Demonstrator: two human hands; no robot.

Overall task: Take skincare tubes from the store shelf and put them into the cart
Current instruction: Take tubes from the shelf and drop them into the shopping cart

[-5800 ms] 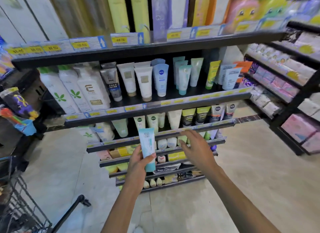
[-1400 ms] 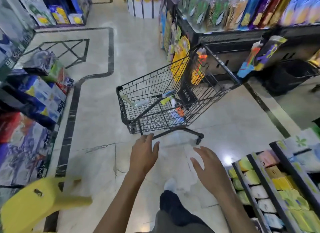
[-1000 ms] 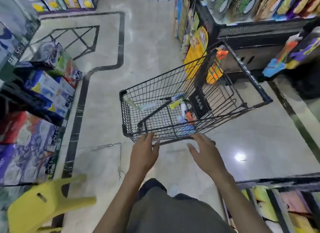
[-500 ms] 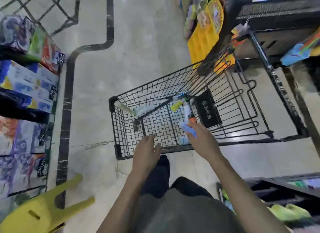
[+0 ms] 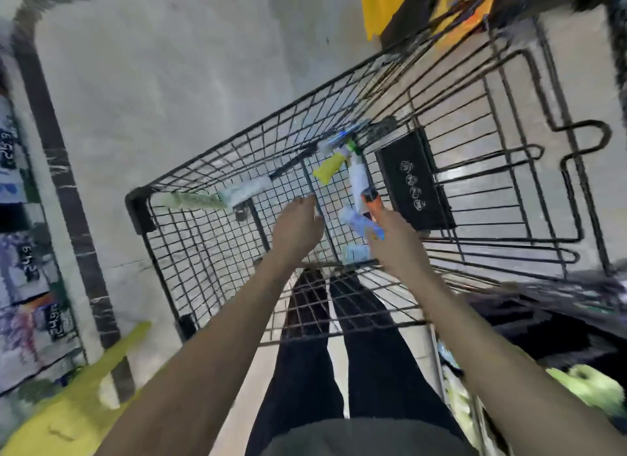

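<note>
Reaching into the cart, both hands; tube labels blurred, unreadable.

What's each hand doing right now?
Left hand: open, empty, over the cart.
Right hand: holding a light blue tube.

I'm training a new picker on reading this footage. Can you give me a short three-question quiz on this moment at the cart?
1. True or false: both hands are over the cart.
2. Which hand is at the light blue tube? A left hand B right hand
3. Fill in: the yellow tube lies in the ____.

Key: 1 true. 2 B. 3 cart.
</note>
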